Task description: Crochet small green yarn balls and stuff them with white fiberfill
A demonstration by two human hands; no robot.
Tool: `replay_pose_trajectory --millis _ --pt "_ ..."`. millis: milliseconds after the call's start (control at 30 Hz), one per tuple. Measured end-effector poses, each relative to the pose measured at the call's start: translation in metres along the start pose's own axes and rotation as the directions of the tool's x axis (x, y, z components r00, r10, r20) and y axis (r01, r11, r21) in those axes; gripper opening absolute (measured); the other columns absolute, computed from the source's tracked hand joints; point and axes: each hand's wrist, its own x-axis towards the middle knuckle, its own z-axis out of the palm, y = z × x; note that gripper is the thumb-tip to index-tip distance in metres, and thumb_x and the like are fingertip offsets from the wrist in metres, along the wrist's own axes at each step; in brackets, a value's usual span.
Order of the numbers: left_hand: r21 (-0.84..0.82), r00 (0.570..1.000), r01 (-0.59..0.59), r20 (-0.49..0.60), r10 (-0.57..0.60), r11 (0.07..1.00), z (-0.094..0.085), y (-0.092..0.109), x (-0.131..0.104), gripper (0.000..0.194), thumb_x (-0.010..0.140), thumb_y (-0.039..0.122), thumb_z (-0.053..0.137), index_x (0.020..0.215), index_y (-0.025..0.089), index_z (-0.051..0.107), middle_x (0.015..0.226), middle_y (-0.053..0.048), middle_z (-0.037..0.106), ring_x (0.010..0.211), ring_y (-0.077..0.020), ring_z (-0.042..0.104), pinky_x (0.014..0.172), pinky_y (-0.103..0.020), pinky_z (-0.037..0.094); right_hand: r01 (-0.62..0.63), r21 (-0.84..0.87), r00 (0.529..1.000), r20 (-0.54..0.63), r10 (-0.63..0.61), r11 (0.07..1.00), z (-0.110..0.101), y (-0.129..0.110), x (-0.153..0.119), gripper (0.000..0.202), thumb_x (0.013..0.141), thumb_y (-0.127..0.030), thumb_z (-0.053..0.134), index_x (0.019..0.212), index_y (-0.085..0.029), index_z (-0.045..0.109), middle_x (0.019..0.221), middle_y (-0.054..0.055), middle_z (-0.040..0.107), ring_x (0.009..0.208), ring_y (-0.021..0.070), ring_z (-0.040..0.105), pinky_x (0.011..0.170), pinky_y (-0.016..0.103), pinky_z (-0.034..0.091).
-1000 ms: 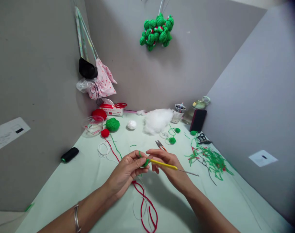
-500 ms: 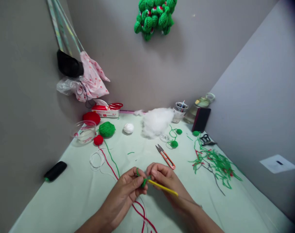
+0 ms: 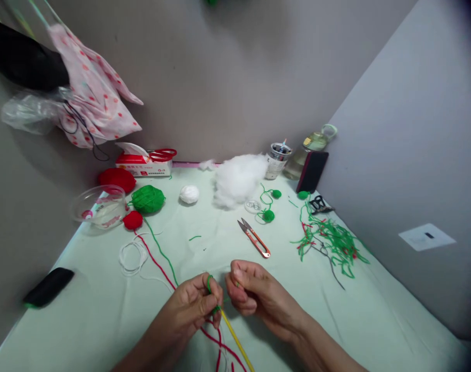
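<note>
Over the near part of the table, my left hand [image 3: 194, 305] pinches a small green crochet piece [image 3: 216, 309], mostly hidden by the fingers. A green yarn strand loops over its index finger. From the piece a yellow crochet hook [image 3: 236, 336] slants down toward the bottom edge, with no right-hand fingers on it. Just to the right, my right hand [image 3: 254, 289] is closed in a pinch; a tiny greenish fleck shows at its fingertips, too small to name. Red yarn [image 3: 220, 341] and thin white strands run beneath my left hand. Orange-handled thread snips [image 3: 254, 238] lie beyond my right hand.
At the left are a green yarn ball [image 3: 148, 199], red yarn balls, a clear plastic tub [image 3: 99, 206] and a tissue box [image 3: 142, 164]. White stuffing [image 3: 239, 181] sits at the back. Green yarn scraps [image 3: 336, 240] and a leaning phone [image 3: 313, 172] are on the right.
My right hand has let go of the yellow hook, which has swung from pointing right to pointing down. The hands are farther apart, and the camera view has shifted downward.
</note>
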Motion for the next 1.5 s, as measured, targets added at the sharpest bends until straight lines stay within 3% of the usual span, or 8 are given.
replay_pose_trajectory --millis 367,867,933,1033,1133,1200,1300,1500 --pt "0.164 0.982 -0.101 -0.141 0.125 0.981 -0.006 -0.008 0.008 0.032 0.084 0.044 0.082 0.077 0.019 0.062 0.083 -0.001 0.06 0.075 -0.0156 0.054 0.074 -0.028 0.045 0.153 -0.177 0.972 -0.148 -0.18 0.972 -0.006 0.016 0.012 0.047 0.09 -0.058 0.073 0.074 -0.017 0.057 0.064 -0.003 0.059 0.055 0.008 0.043 0.06 0.025 0.033" --pt "0.342 0.941 -0.101 -0.272 0.201 0.934 -0.001 0.0 0.012 0.01 0.073 0.027 0.082 0.073 0.018 0.079 0.093 -0.005 0.072 0.078 -0.0174 0.064 0.077 -0.029 0.053 0.223 -0.324 0.917 -0.249 -0.311 0.919 -0.014 0.014 0.01 0.024 0.092 -0.039 0.076 0.081 -0.019 0.072 0.079 0.0 0.067 0.061 0.0096 0.053 0.066 0.027 0.045" --pt "0.326 0.936 -0.074 -0.304 0.178 0.942 -0.004 0.001 0.013 0.012 0.073 0.029 0.083 0.08 0.018 0.083 0.102 -0.007 0.074 0.083 -0.0189 0.067 0.081 -0.03 0.054 0.294 -0.515 0.865 -0.214 -0.454 0.805 -0.012 0.015 0.008 0.017 0.092 -0.032 0.076 0.079 -0.02 0.073 0.081 0.001 0.067 0.067 0.0116 0.058 0.066 0.026 0.047" --pt "0.288 0.942 -0.038 -0.309 0.131 0.957 -0.009 0.0 0.013 0.018 0.077 0.035 0.083 0.084 0.018 0.084 0.112 -0.009 0.076 0.096 -0.0219 0.07 0.088 -0.03 0.054 0.426 -0.816 0.748 0.075 -0.66 0.39 -0.007 0.019 0.003 0.009 0.095 -0.021 0.072 0.088 -0.023 0.077 0.083 0.003 0.069 0.076 0.0144 0.064 0.066 0.025 0.05" --pt "0.255 0.949 -0.007 -0.304 0.087 0.967 -0.014 -0.002 0.013 0.02 0.079 0.038 0.084 0.083 0.018 0.084 0.117 -0.008 0.078 0.102 -0.0222 0.07 0.092 -0.029 0.053 0.45 -0.888 0.655 0.398 -0.643 -0.092 -0.004 0.026 -0.001 0.016 0.101 -0.017 0.06 0.096 -0.022 0.075 0.084 0.004 0.071 0.07 0.0135 0.063 0.06 0.024 0.049" --pt "0.222 0.949 0.011 -0.311 0.06 0.975 -0.015 -0.003 0.013 0.021 0.076 0.036 0.086 0.086 0.019 0.084 0.111 -0.007 0.079 0.099 -0.0209 0.07 0.091 -0.029 0.053 0.443 -0.855 0.611 0.509 -0.607 -0.27 -0.004 0.029 -0.001 0.02 0.104 -0.016 0.053 0.098 -0.019 0.072 0.083 0.005 0.072 0.069 0.0137 0.062 0.059 0.024 0.049" --pt "0.191 0.947 0.01 -0.317 0.052 0.982 -0.013 -0.003 0.013 0.02 0.074 0.033 0.086 0.088 0.019 0.08 0.098 -0.004 0.08 0.09 -0.0176 0.07 0.086 -0.027 0.053 0.474 -0.826 0.593 0.555 -0.584 -0.304 -0.007 0.029 0.001 0.022 0.106 -0.013 0.047 0.11 -0.016 0.068 0.09 0.008 0.075 0.076 0.015 0.067 0.066 0.024 0.055" --pt "0.183 0.95 -0.086 -0.281 0.136 0.979 -0.005 -0.004 0.012 0.021 0.072 0.025 0.086 0.075 0.017 0.067 0.087 -0.001 0.078 0.074 -0.0117 0.068 0.075 -0.024 0.054 0.407 -0.903 0.66 0.394 -0.64 -0.137 -0.011 0.022 0.002 0.012 0.1 -0.01 0.06 0.1 -0.017 0.07 0.088 0.007 0.073 0.077 0.0155 0.068 0.066 0.024 0.056"
